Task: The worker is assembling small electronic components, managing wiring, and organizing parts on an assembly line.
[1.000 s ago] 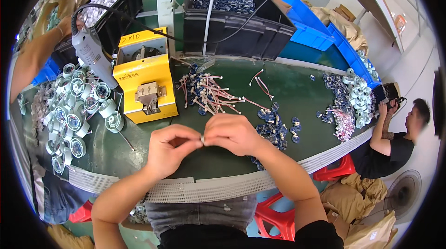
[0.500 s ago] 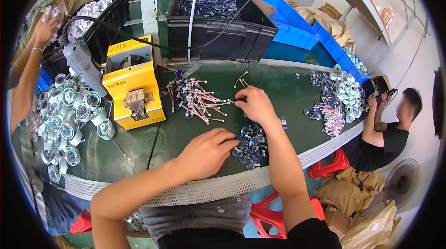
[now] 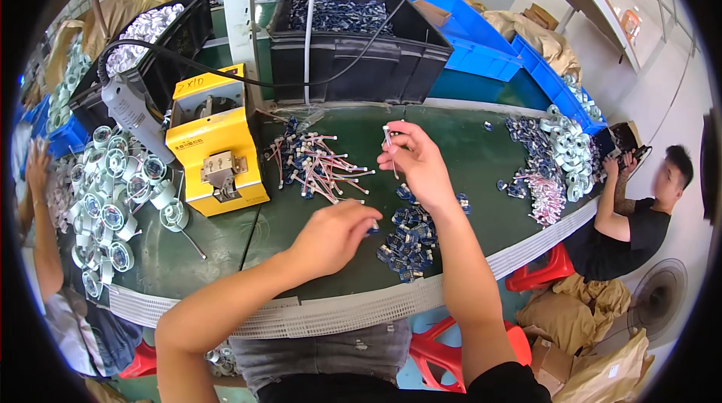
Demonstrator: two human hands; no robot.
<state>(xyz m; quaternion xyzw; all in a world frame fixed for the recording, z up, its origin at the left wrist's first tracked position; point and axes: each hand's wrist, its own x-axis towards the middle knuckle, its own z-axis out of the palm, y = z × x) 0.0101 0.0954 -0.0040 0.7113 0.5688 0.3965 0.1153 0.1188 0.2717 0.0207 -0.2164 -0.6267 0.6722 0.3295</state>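
Observation:
My left hand (image 3: 337, 234) is closed in a pinch over the green work surface, with a small blue circuit board (image 3: 374, 228) showing at its fingertips. Ahead and to the right, my right hand (image 3: 418, 166) pinches a short cable (image 3: 389, 141) with a white connector at its upper end. Just right of the left hand lies a heap of loose blue circuit boards (image 3: 407, 243). Beyond the left hand spreads a pile of red-and-white cables with connectors (image 3: 325, 170), mixed with blue boards.
A yellow machine (image 3: 216, 143) stands left, beside round white-green parts (image 3: 105, 211). Behind is a black bin (image 3: 361, 64) of blue boards. More boards, cables and white rings (image 3: 568, 155) lie right, near a seated person (image 3: 639, 207). Another person's arm (image 3: 43, 230) is far left.
My left hand has come away from the board heap with a board in its fingertips. My right hand has lifted a cable, now held upright. The person at far left has lowered an arm.

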